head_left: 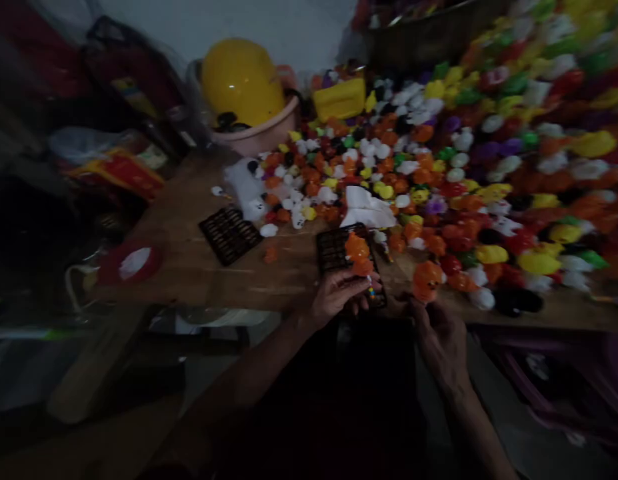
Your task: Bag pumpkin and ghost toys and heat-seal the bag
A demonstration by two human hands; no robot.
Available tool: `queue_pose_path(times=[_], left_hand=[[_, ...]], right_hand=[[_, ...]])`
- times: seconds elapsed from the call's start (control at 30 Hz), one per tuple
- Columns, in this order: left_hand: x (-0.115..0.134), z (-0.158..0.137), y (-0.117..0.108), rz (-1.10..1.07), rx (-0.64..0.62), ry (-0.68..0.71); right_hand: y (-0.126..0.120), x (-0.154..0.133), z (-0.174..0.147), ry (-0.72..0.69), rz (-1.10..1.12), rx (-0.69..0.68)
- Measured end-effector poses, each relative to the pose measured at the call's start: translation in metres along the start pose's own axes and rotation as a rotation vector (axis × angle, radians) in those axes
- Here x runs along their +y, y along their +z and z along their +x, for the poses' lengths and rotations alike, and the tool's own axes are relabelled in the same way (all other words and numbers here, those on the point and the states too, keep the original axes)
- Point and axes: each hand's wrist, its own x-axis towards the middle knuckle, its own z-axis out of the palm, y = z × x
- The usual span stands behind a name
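Note:
My left hand (pixel 339 293) is closed around small orange plastic figures (pixel 359 252), stacked one above another, with a thin multicoloured piece (pixel 372 292) below them. Between my right thumb and fingers is a round orange pumpkin-like head (pixel 427 280) with a dark face; my right hand (pixel 441 340) is at the table's front edge. Under the left hand lies a dark slotted tray (pixel 333 250), partly covered by the hand and the figures. A white cloth or paper piece (pixel 366 208) rests at that tray's back edge. The picture is dark and somewhat blurred.
A large heap of small plastic figures (pixel 469 193) in many colours fills the table's right side. Another dark slotted tray (pixel 229 235) lies to the left. A pink basin (pixel 269 130) holding a yellow helmet (pixel 241 83) stands behind. A red round dish (pixel 129 265) sits on the wooden table (pixel 189 280).

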Motion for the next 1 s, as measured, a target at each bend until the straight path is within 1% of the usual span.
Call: queue_pose_path(times=[0.07,0.1,0.13,0.2,0.27,0.33,0.4,0.5,0.6,0.7,0.83,0.93,1.0], left_hand=[[0.001,-0.003,-0.017,-0.019,-0.032,-0.001],[0.001,-0.004,-0.024,-0.029,-0.024,0.005],[0.000,-0.004,-0.029,-0.029,0.000,0.017],[-0.004,-0.003,-0.036,0.026,0.092,0.056],[-0.006,0.001,-0.042,0.126,0.210,0.083],[-0.006,0.005,-0.049,0.189,0.307,0.085],[-0.004,0.008,-0.055,0.190,0.353,0.072],[0.001,0.013,-0.065,0.171,0.401,0.086],[0.003,0.017,-0.072,0.182,0.470,0.172],[0.001,0.020,-0.075,0.265,0.516,0.241],[-0.002,0.019,-0.074,0.395,0.575,0.192],[0.001,0.017,-0.077,0.370,0.559,0.178],[0.009,0.017,-0.088,0.335,0.555,0.189]], right_hand=[[0.013,0.002,0.000,-0.029,-0.049,0.042],[0.020,0.001,0.002,-0.044,-0.065,0.068],[0.027,0.000,0.005,-0.064,-0.079,0.090],[0.040,-0.002,0.016,-0.114,-0.119,0.110],[0.050,-0.001,0.029,-0.140,-0.165,0.057],[0.056,0.002,0.040,-0.124,-0.191,-0.059],[0.058,0.008,0.044,-0.092,-0.185,-0.158],[0.055,0.012,0.042,-0.106,-0.184,-0.212],[0.053,0.010,0.039,-0.213,-0.228,-0.217],[0.056,0.008,0.043,-0.248,-0.246,-0.198],[0.060,0.012,0.050,-0.286,-0.292,-0.196],[0.060,0.018,0.051,-0.330,-0.297,-0.202],[0.059,0.020,0.048,-0.381,-0.327,-0.197]])
